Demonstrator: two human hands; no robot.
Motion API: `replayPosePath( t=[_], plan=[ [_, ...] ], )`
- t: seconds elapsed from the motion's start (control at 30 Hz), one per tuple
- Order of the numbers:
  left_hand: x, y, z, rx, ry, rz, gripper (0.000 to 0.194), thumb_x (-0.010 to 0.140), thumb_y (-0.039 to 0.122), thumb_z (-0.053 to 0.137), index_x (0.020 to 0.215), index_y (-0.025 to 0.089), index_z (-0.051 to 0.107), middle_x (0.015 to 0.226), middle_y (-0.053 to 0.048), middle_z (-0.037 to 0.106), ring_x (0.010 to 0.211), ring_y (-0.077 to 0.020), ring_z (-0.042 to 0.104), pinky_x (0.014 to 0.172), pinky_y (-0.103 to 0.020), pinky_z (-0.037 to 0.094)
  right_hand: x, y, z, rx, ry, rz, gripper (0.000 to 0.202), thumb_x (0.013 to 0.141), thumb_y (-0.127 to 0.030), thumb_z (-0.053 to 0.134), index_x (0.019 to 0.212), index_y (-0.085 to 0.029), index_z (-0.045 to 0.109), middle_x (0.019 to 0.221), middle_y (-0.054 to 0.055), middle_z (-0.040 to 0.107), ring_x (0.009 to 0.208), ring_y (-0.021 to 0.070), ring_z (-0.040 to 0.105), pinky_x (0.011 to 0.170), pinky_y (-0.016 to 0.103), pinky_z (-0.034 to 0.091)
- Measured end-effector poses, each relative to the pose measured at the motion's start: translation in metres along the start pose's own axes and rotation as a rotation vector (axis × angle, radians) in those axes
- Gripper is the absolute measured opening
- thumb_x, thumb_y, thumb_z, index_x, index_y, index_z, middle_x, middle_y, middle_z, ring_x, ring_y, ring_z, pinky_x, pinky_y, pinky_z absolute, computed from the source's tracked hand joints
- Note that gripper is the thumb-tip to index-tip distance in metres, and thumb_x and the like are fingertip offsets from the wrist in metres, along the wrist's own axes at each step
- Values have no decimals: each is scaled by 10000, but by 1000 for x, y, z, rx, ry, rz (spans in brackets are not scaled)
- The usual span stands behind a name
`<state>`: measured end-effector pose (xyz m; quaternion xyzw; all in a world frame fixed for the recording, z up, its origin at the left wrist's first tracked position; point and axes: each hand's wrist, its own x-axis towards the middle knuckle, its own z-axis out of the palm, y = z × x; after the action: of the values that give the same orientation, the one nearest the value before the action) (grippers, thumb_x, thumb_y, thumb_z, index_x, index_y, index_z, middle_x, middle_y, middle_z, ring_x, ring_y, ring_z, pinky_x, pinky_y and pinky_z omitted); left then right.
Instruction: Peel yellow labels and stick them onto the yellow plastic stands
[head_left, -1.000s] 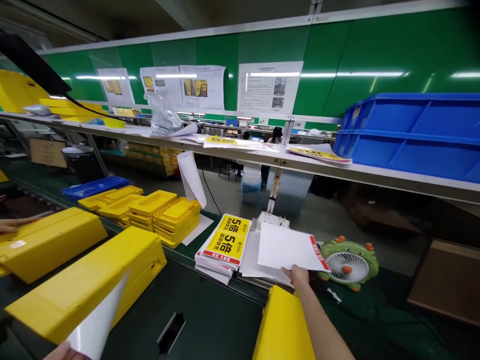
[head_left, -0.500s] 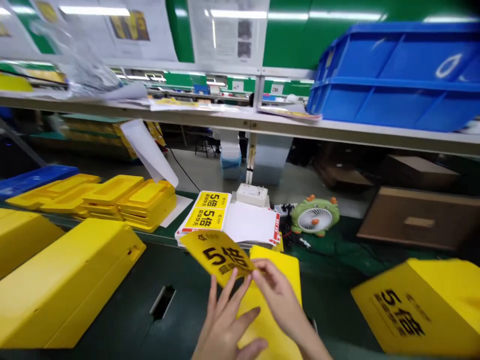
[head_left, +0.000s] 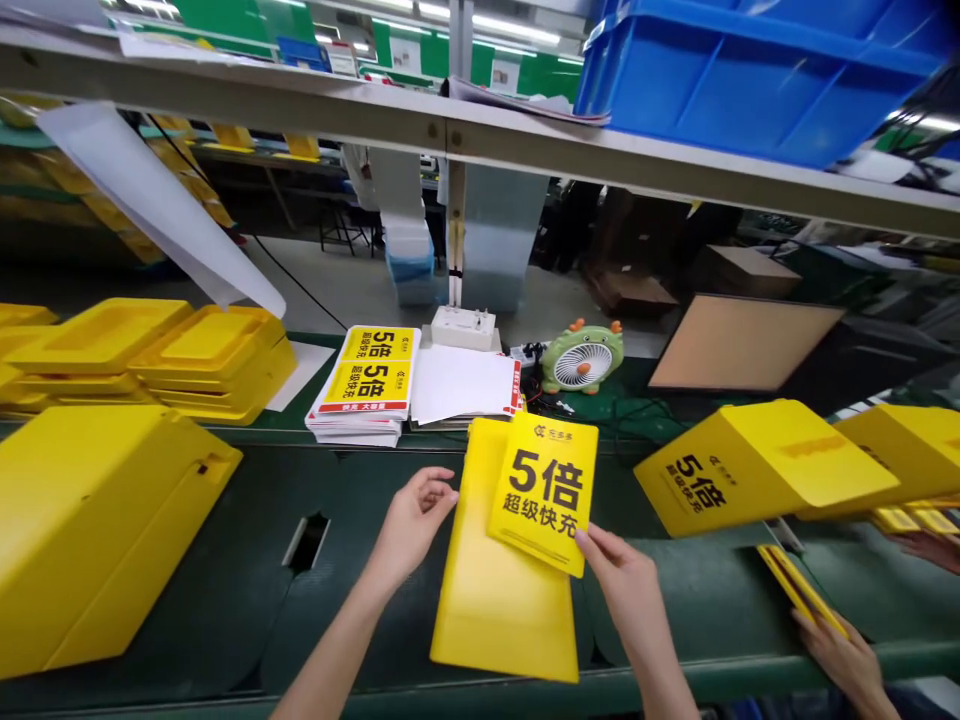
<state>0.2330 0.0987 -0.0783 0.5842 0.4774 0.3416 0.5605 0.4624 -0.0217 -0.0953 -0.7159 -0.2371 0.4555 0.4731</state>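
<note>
My right hand pinches the lower right corner of a yellow sticker with large black "5倍" lettering. The sticker is tilted slightly over the upper part of a plain yellow box, which lies on the dark green bench; whether the two touch, I cannot tell. On the left of the box, my left hand has loosely curled fingers, with a small space between thumb and fingers and nothing visible in them. Behind the box are a stack of printed sticker sheets and a white sheet.
Large yellow boxes and stacked yellow trays occupy the left. On the right stand labelled yellow boxes; another person's hand holds flat yellow pieces. A green fan and a shelf with a blue crate are behind.
The sticker has come down over the box and turned its print upright toward me. My left hand has left it and moved to the box's left side. The view has tilted down and right.
</note>
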Motion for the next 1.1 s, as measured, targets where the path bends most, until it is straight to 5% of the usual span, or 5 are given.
replayPosePath(
  t=[0.23, 0.33, 0.6, 0.77, 1.1],
  plan=[
    [-13, -13, 17, -22, -299, -171, 624, 792, 435, 560, 1280, 120, 332, 1220, -154, 445, 1048, -196, 499, 900, -310, 404, -17, -6, -3, 200, -208, 24, 470, 678, -406, 654, 1058, -131, 614, 1152, 104, 513, 1002, 187, 531, 847, 249, 496],
    [-15, -10, 24, -313, -383, -281, 622, 762, 347, 630, 1243, 86, 334, 1081, -148, 555, 985, -207, 554, 887, -345, 433, -21, -11, -6, 193, -282, 16, 450, 698, -408, 637, 1079, -170, 609, 1184, 95, 487, 1006, 191, 520, 835, 278, 502],
    [-11, -13, 18, 117, -62, -95, 365, 737, 371, 627, 1005, 137, 547, 826, -52, 633, 833, -194, 587, 750, -290, 463, -2, 15, 4, -254, -70, -30, 522, 677, -520, 591, 1018, -126, 635, 1140, 89, 497, 1041, 177, 489, 854, 217, 467],
    [-15, -25, 17, 218, -40, -162, 259, 704, 405, 635, 787, 161, 615, 957, -38, 631, 865, -189, 598, 717, -232, 471, 7, 19, 7, -298, -103, 31, 412, 650, -529, 588, 706, -123, 638, 1401, -44, 188, 1197, 197, 380, 914, 214, 433],
    [-13, -47, 22, 215, -32, -224, 358, 688, 443, 649, 918, 182, 568, 794, -4, 659, 781, -166, 621, 638, -190, 491, 16, 34, 6, -284, -122, 75, 501, 686, -533, 568, 1005, -149, 605, 1245, 21, 448, 1087, 163, 483, 827, 208, 471]
  ],
)
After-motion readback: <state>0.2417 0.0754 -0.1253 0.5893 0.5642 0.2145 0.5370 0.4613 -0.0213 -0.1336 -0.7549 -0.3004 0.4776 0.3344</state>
